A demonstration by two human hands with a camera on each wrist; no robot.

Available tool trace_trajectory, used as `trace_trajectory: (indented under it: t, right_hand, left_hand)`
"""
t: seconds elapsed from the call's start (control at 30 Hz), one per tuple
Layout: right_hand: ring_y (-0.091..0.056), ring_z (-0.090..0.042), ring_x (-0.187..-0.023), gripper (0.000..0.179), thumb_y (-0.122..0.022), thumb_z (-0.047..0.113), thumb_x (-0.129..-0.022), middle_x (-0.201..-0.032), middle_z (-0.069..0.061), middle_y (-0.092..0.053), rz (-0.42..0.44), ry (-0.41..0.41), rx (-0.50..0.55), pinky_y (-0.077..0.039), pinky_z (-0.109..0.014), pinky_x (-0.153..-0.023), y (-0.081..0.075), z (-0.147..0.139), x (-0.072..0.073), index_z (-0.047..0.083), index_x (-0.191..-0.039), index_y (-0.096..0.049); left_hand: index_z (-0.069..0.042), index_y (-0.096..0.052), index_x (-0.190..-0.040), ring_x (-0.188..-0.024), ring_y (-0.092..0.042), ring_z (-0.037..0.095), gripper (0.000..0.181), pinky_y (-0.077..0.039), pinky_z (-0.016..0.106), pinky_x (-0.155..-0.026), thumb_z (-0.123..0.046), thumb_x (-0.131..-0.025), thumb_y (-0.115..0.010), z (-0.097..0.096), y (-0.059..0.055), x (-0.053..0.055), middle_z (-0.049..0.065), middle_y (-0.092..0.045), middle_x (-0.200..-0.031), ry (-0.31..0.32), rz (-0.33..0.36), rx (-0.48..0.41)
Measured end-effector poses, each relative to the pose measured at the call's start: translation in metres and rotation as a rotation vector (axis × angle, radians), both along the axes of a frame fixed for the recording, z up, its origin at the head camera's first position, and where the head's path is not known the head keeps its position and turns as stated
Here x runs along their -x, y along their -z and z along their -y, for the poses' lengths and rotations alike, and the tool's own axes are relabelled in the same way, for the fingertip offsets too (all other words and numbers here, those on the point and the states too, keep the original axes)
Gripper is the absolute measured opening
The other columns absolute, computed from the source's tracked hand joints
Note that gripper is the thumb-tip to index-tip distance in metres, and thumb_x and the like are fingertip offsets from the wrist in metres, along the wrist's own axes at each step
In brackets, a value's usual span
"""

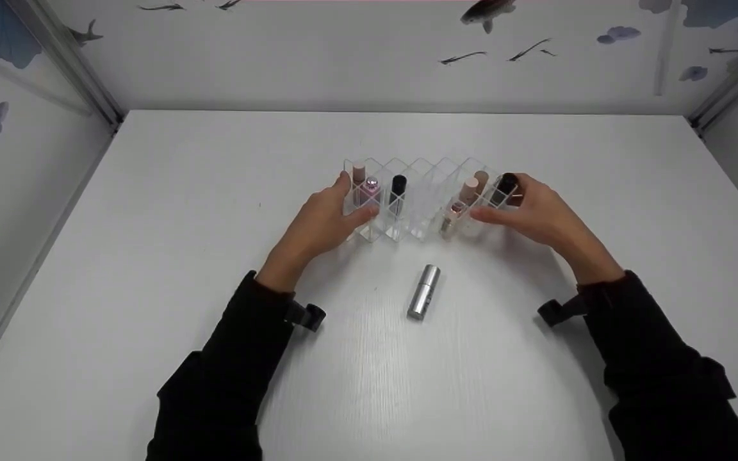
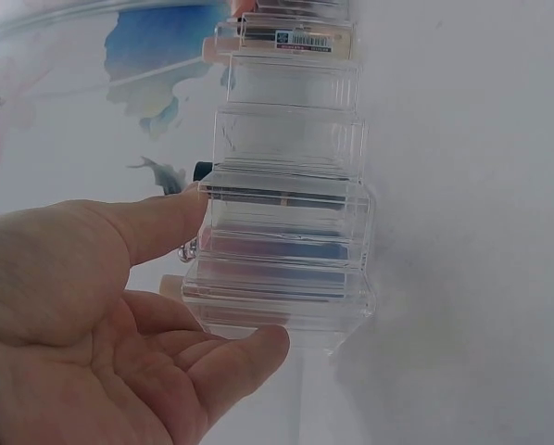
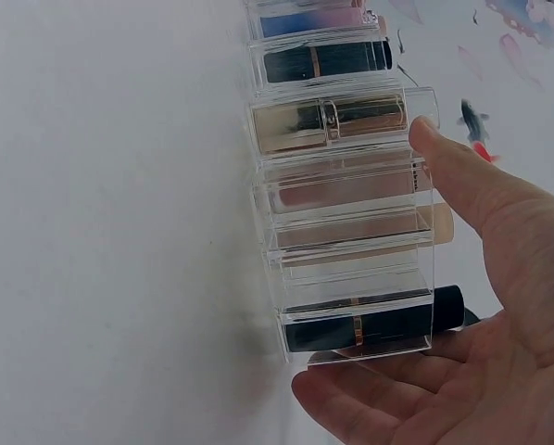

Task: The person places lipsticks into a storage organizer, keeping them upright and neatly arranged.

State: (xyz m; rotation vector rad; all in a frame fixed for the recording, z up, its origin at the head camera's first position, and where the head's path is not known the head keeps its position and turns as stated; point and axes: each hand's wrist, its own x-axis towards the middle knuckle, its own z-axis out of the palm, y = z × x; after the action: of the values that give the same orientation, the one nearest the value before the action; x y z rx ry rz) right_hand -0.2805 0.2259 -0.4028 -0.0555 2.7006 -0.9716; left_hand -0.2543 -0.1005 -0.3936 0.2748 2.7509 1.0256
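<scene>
A clear plastic lipstick organizer (image 1: 421, 221) with diamond-shaped compartments sits between my two hands. My left hand (image 1: 318, 221) grips its left end, thumb on the near side and fingers round the end. At the other end my right hand (image 1: 542, 214) holds it the same way, near a black lipstick (image 3: 393, 323). Toward the left, a purple-capped tube (image 1: 370, 188), a pinkish-capped tube (image 1: 359, 173) and another black tube (image 1: 398, 186) stand in compartments. On the right are a pale pink-capped tube (image 1: 469, 189) and a clear-cased lipstick (image 3: 295, 127). Several middle compartments hold nothing.
A silver tube (image 1: 424, 292) lies on the white table (image 1: 369, 384) in front of the organizer. White panels (image 1: 343, 64) printed with fish and blue shapes enclose the back and sides. Black wrist straps (image 1: 308, 316) jut inward from both dark sleeves.
</scene>
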Motion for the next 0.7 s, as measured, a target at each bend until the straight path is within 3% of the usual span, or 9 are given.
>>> trace_trajectory:
  t: [0.7]
  right_hand:
    - [-0.045, -0.031, -0.127, 0.111, -0.067, 0.074, -0.063, -0.136, -0.015, -0.048, -0.007, -0.005, -0.001, -0.037, -0.052, -0.103, -0.0005, -0.0006, -0.0005, 0.005, -0.143, -0.032]
  left_hand:
    - [-0.001, -0.016, -0.150, -0.137, -0.037, 0.026, 0.082, -0.034, 0.040, -0.110, -0.045, -0.092, -0.055, -0.0009, -0.0014, -0.0018, 0.016, -0.034, -0.149, -0.009, -0.016, 0.011]
